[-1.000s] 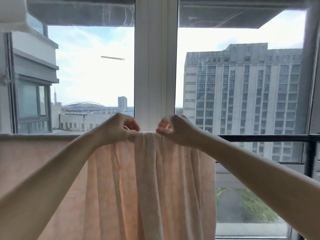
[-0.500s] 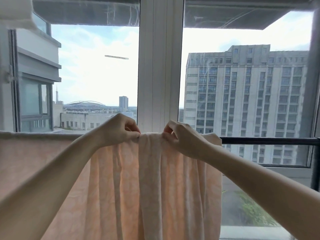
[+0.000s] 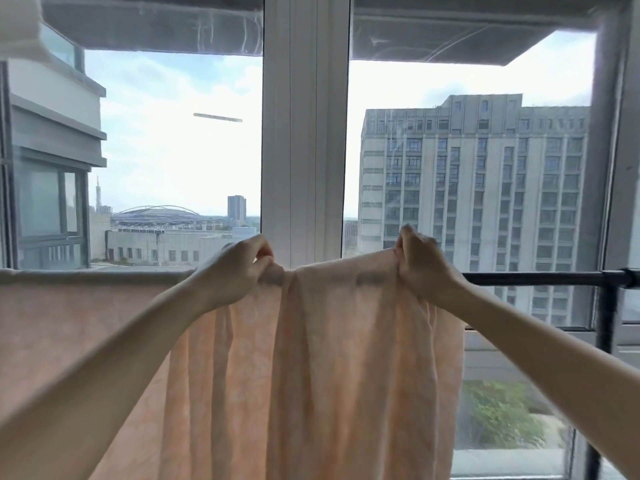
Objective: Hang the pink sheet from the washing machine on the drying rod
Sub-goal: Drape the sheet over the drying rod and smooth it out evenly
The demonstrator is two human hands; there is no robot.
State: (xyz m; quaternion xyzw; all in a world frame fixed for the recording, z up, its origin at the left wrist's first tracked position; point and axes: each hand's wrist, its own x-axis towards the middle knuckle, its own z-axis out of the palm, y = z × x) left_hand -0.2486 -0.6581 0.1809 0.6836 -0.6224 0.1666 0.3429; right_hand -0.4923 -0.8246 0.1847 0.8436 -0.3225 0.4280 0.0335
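Since a second ago the right hand [image 3: 420,268] has slid away from the left hand [image 3: 239,271] along the rod [image 3: 540,278], drawing the bunched top edge of the pink sheet [image 3: 346,358] out to the right and lifting it a little above the rod. Both hands sit at the rod's height in front of the white window post [image 3: 304,133]. The left fingers [image 3: 265,261] are closed in a pinch on the gathered fabric just left of the post; the right fingers [image 3: 405,240] are closed on the sheet's raised edge just right of it. The sheet is draped over the rod, spread flat to the left of the left hand, still folded and pleated between and below the hands, with bare rod to the right.

Judging from this, the risk is uneven weight: if the right hand lets go while the edge is off the rod, the damp cloth could slip back into folds or drag down on one side. Pulling too hard could also tug the flat part askew.
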